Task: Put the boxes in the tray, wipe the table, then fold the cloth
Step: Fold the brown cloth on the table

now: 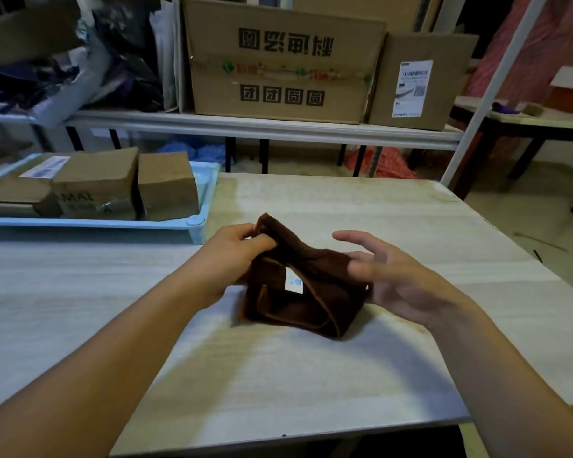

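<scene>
Brown terry cloth (298, 285) sits bunched on the pale wood table (361, 209), and I take that cloth as my landmark for everything else. At its left upper corner my left hand (232, 259) is pinched shut on a raised flap, thumb and fingers clamped on the fabric, lifting it into a peak. My right hand (391, 276) is at the cloth's right edge, fingers spread apart and blurred, gripping nothing that I can see; whether the palm touches the fabric I cannot tell. A white care label (293, 281) shows on the inner layer, and the lower part already lies in stacked layers with the hemmed edges showing toward me. Beyond the cloth to the left, the boxes (96, 186) sit inside the light blue tray (199, 223), so I judge the task is on its last part, the folding. To do this fold well, I think I should carry the pinched flap across toward the right hand, keep the hems lined up, then press flat with the open palm so no air bulge stays. Letting go too early would likely let the thick pile spring open.
</scene>
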### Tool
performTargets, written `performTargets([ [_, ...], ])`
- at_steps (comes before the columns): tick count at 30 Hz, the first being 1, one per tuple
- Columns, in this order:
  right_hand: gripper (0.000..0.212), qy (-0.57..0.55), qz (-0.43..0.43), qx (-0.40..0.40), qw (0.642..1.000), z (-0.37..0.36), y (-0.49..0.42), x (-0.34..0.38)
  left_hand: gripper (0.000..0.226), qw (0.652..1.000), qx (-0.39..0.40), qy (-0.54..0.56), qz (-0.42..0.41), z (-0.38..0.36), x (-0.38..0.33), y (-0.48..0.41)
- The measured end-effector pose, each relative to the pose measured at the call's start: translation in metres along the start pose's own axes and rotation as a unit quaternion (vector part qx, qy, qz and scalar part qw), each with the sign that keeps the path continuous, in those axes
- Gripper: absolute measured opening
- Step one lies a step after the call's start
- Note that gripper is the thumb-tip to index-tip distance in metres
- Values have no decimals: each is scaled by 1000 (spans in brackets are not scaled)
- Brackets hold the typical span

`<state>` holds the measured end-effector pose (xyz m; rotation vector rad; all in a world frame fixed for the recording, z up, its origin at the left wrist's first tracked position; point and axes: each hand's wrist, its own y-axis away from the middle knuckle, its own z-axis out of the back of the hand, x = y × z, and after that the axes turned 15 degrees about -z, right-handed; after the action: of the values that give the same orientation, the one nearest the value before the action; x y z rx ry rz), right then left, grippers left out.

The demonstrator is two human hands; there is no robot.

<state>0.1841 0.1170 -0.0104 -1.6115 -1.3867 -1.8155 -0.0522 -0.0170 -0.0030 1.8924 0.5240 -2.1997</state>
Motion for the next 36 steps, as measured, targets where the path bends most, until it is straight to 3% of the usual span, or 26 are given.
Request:
performTargets([
  [3, 56, 99, 26, -104, 989, -8, -5, -1, 24, 999, -26, -3, 30, -2, 3, -2],
  [6, 16, 78, 40, -177, 980, -13, -6, 10, 30, 998, -28, 24, 42, -3, -2, -5],
  [10, 38, -20, -54, -220, 974, -6, -15, 18, 28, 996, -31, 40, 76, -4, -1, -13],
  [13, 43, -89, -90, -145, 981, -8, -19, 11, 12, 996, 11, -10, 86, -6, 11, -13],
  [15, 47, -70, -66, -111, 989, -3, -18, 2, 23, 996, 34, -17, 84, -5, 15, -11],
  [21, 23, 13, -5, -204, 979, 3, -20, -2, 26, 997, 12, -75, 28, -3, 6, -18],
  [26, 29, 21, 114, -170, 979, 0, -8, 17, 81, 997, -20, -70, 18, 0, -11, -26],
  [27, 29, 23, 131, -167, 977, -1, -6, 21, 79, 997, -10, -74, 14, 0, -15, -28],
  [30, 31, 0, 183, -176, 967, -3, 1, 35, 30, 995, 7, -74, -73, 1, -29, -32],
  [33, 34, -28, 227, -186, 956, 0, 5, 51, 38, 987, -4, -23, -160, 5, -49, -35],
  [36, 32, -14, 233, -201, 951, 3, 9, 58, 44, 987, 9, -11, -163, 11, -61, -36],
])
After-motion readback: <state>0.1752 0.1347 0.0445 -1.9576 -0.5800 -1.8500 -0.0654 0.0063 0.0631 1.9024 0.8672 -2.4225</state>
